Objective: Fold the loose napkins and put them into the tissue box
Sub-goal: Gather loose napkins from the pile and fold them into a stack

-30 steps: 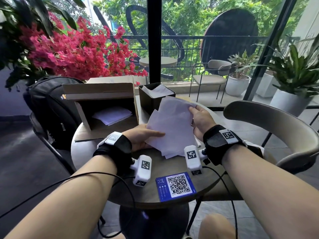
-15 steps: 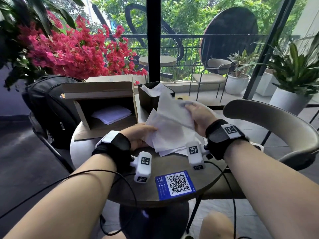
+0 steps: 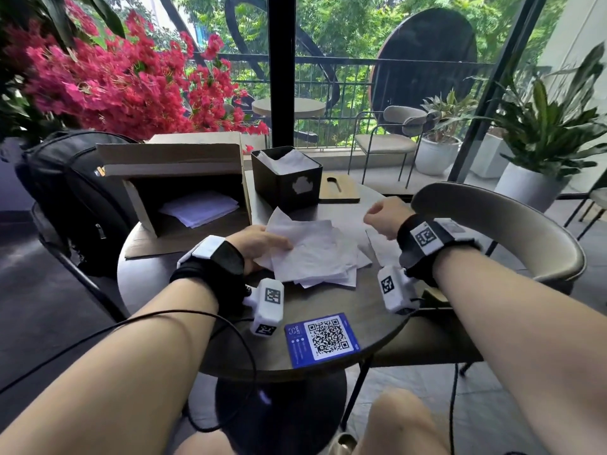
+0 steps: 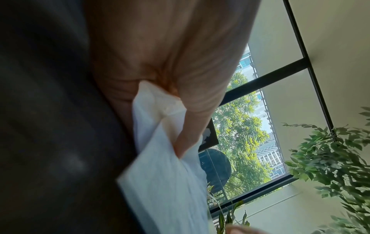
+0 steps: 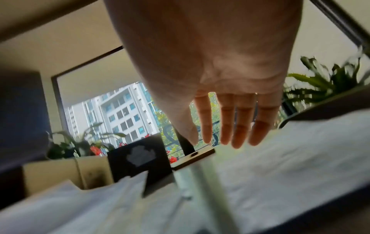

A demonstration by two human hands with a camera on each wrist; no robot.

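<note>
A stack of loose white napkins [image 3: 312, 254] lies on the round table [image 3: 345, 310]. My left hand [image 3: 259, 244] pinches its left edge; the left wrist view shows the napkins [image 4: 166, 182] caught between thumb and fingers [image 4: 192, 107]. One single napkin [image 3: 377, 247] lies flat to the right of the stack. My right hand [image 3: 382, 218] hovers just over it. In the right wrist view its fingers [image 5: 226, 126] are straight above that napkin [image 5: 290, 158] and hold nothing. The black tissue box [image 3: 289, 182] stands behind the stack, open, with napkins inside.
A wooden lid [image 3: 338, 188] lies right of the tissue box. An open cardboard box [image 3: 184, 192] holding more napkins stands at the back left, a black backpack [image 3: 72, 198] beside it. A blue QR card [image 3: 322, 339] lies near the front edge. A chair [image 3: 492, 231] curves at right.
My right hand had lifted one napkin off the stack; it has carried it right, laid it on the table and let go. The left hand has lowered the stack.
</note>
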